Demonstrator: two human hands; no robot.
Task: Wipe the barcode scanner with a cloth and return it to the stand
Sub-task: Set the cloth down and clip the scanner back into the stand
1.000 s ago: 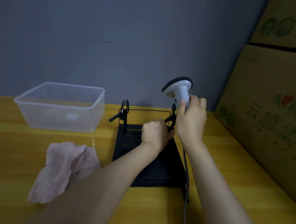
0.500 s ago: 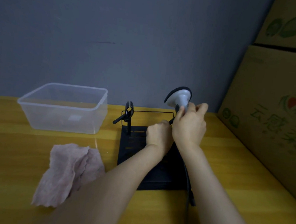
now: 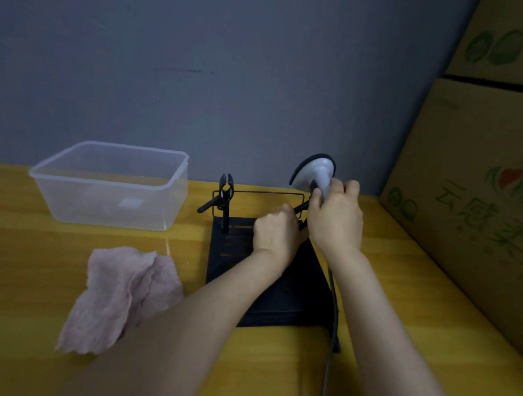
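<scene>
**Scanner held upright at the right rear corner of its stand**

My right hand (image 3: 335, 220) is wrapped around the handle of the barcode scanner (image 3: 315, 173), gripping it firmly. The scanner stands nearly upright, its long axis running up and down with a slight lean to the left; its white, black-rimmed head is at the top, above my knuckles, and faces away from me toward the grey wall (image 3: 231, 73). A dark cable (image 3: 333, 309) trails from under my right wrist down toward me along the stand's right edge.

My left hand (image 3: 278, 232) is curled into a loose fist just beside my right, pressed against the stand's right-hand clamp arm; I cannot tell whether it is gripping the clamp. The black stand (image 3: 229, 257) sits flat on the yellow table (image 3: 20, 259), with a second clamp (image 3: 225, 189) upright at its left rear corner.

The pink cloth (image 3: 119, 296) lies crumpled on the table, left of the stand, touched by neither hand. Behind it rests a clear plastic tub (image 3: 111, 185). Cardboard boxes (image 3: 474, 195) line the right side
</scene>
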